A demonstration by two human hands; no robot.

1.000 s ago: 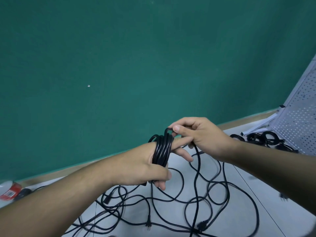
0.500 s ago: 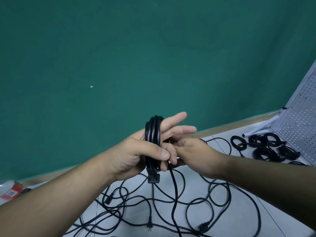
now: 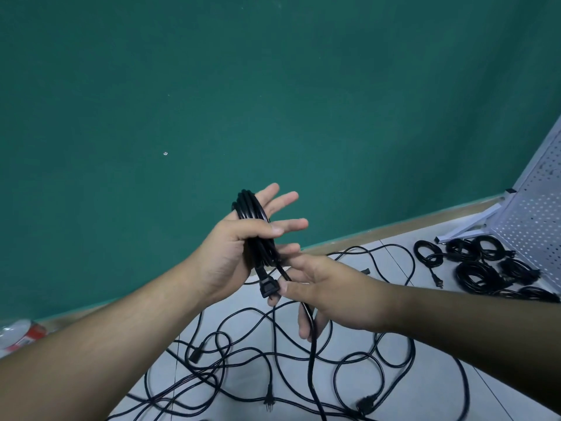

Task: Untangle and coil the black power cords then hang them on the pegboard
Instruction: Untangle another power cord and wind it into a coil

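A black cord coil (image 3: 256, 232) is wound around my left hand (image 3: 239, 247), whose thumb clamps the loops against the palm while the fingers stretch out. A black plug end (image 3: 269, 287) hangs below the coil. My right hand (image 3: 328, 290) sits just under and right of it, pinching the loose strand (image 3: 309, 323) that runs down to the floor. Tangled black cords (image 3: 288, 369) sprawl over the white floor below. The white pegboard (image 3: 537, 220) leans at the right edge.
Several coiled black cords (image 3: 479, 268) lie on the floor at the foot of the pegboard's white stand (image 3: 473, 226). A green wall fills the background. A red and white roll (image 3: 21, 335) sits at the far left by the wall base.
My left hand turned palm-up and spread its fingers with the coil. My right hand dropped from above the coil to below it and drew the loose strand downward.
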